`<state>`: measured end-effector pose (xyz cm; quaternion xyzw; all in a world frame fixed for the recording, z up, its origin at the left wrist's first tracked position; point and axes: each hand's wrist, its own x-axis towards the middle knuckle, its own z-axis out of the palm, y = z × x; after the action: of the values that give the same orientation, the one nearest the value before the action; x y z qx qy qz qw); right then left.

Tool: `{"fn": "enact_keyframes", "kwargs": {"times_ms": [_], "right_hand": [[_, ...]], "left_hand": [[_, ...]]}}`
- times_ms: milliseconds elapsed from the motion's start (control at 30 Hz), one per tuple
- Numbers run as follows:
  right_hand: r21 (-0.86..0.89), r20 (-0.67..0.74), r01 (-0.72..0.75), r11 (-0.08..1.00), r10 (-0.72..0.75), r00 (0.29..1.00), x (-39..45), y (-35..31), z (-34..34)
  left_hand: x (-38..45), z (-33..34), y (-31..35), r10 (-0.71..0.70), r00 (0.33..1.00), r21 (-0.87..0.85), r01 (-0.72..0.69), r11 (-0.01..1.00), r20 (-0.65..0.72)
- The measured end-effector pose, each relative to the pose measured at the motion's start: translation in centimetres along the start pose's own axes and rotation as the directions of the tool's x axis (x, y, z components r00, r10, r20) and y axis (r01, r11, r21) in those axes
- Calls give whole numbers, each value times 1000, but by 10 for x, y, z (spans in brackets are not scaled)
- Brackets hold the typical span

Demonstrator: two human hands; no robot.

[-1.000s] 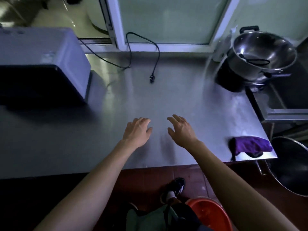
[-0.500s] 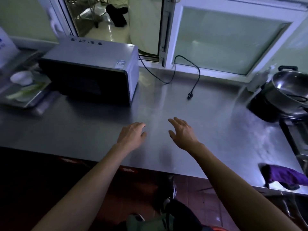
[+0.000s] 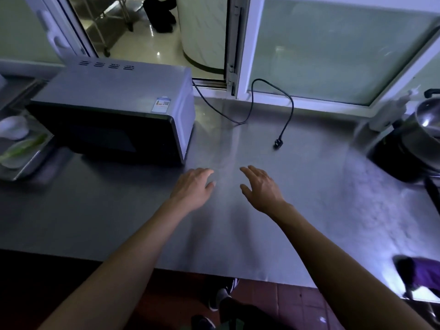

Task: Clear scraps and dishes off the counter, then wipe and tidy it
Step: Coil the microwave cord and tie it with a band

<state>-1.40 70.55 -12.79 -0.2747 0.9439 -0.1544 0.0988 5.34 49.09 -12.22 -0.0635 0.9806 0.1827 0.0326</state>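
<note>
Both hands empty, held over the middle of the worktop point(image 3: 309, 186) near its front edge: left hand point(image 3: 192, 186) with fingers loosely bent, right hand point(image 3: 260, 189) with fingers spread; whether either touches the steel, cannot tell. Central surface carries no scraps or dishes that I can make out, only the loose plug point(image 3: 277, 144) and its cord toward the back edge. Still to clear, by my reading: tray point(image 3: 21, 165) at the left edge beside the microwave point(image 3: 114, 110), holding a white bowl point(image 3: 13, 127) and something green. Cloth point(image 3: 423, 272) lies at the front right corner, in neither hand. Pot point(image 3: 426, 129) stands at the right edge. Judgement: middle cleared; left-end dishes and final tidying remain.
</note>
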Motion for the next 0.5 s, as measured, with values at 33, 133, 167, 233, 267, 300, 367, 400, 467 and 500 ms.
{"fn": "enact_keyframes", "kwargs": {"times_ms": [33, 133, 167, 233, 267, 300, 367, 400, 467, 500], "right_hand": [[9, -4, -10, 1000, 10, 1000, 8, 6, -2], [26, -5, -37, 999, 37, 999, 34, 26, -8], [31, -1, -46, 998, 46, 999, 43, 33, -9], [43, 5, -55, 998, 55, 998, 59, 47, -12], [47, 6, -55, 997, 54, 999, 67, 53, -13], [49, 5, -52, 997, 52, 999, 74, 60, -13], [54, 1, -56, 997, 56, 998, 89, 72, -16], [58, -2, -62, 996, 63, 998, 96, 77, -18], [64, -14, -72, 995, 73, 997, 109, 87, -22], [65, -18, -75, 995, 76, 997, 116, 92, -24]], "left_hand": [[11, -1, 2, 4, 1000, 9, -4, 1000, 9], [43, -3, 10, 13, 999, 29, -14, 999, 40], [53, -3, 13, 12, 999, 34, -14, 999, 53], [72, -1, 18, 8, 996, 47, -11, 999, 84], [80, 1, 19, 7, 995, 48, -11, 999, 97], [88, 2, 20, 7, 994, 47, -12, 999, 106], [104, 4, 22, 8, 993, 48, -14, 999, 119], [111, 5, 24, 8, 992, 51, -15, 999, 128], [127, 5, 26, 11, 990, 57, -19, 998, 138], [135, 5, 27, 11, 990, 60, -20, 998, 142]]}}
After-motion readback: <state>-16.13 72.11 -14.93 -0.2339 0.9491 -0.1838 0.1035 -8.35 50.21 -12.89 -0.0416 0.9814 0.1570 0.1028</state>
